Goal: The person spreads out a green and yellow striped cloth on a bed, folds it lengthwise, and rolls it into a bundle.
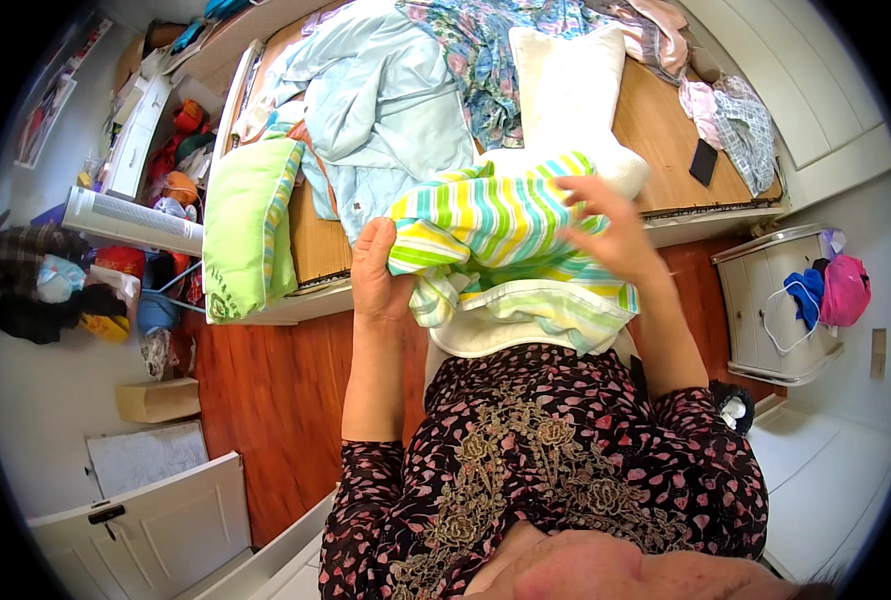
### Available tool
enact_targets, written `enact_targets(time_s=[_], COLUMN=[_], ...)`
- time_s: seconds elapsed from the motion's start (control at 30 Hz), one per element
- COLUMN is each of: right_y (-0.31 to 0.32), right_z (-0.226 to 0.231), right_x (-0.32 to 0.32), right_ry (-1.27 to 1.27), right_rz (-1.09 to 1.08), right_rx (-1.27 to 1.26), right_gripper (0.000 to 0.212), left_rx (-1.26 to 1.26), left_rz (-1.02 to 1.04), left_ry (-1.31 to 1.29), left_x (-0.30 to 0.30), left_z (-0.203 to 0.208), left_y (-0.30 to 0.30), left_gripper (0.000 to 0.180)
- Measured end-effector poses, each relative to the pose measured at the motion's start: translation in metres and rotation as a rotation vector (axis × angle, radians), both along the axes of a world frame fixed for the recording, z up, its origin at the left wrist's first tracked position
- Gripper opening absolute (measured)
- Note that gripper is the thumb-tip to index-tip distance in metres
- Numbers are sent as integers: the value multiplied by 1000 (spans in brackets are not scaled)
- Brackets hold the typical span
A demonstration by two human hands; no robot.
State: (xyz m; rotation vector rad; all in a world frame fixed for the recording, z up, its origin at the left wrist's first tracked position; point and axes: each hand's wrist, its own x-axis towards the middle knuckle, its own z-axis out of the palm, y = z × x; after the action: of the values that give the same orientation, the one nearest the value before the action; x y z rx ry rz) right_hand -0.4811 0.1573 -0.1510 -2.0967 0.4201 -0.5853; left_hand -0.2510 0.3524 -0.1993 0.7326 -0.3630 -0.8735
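Observation:
A striped cloth in green, yellow, teal and white, which looks like a pillowcase, lies bunched in front of me. Its lower edge, with a pale hem, hangs over my lap. My left hand is closed on the cloth's left side, thumb and fingers near its upper corner. Over the right side, my right hand has its fingers spread and slightly blurred; whether it touches the fabric I cannot tell. Just behind the cloth is a white pillow on the bed.
The wooden bed base holds a light blue garment, a floral cloth and a black phone. A green pillow sits at its left corner. To the right stands a small cabinet with a pink bag.

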Motion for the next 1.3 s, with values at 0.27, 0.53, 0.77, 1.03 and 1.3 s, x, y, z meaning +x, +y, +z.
enact_targets(time_s=[0.27,0.53,0.77,1.03,1.3], right_y=[6,11,21,-5,-23], right_z=[-38,-18,-17,-27,-17], right_x=[44,53,57,44,24], right_ry=[67,-565,-496,-505,-514], right_rz=[216,144,140,-5,-81], right_rx=[-52,1337,1397,1237,1016], right_gripper=[32,28,30,28,22], left_rx=[-84,306,357,320,36], left_rz=[-175,322,64,183,340], left_ry=[0,-835,-1177,-405,-34], left_x=[2,-15,-47,-9,8], left_z=[13,26,11,-5,36], left_y=[13,10,-5,11,20], left_gripper=[31,54,19,27,31])
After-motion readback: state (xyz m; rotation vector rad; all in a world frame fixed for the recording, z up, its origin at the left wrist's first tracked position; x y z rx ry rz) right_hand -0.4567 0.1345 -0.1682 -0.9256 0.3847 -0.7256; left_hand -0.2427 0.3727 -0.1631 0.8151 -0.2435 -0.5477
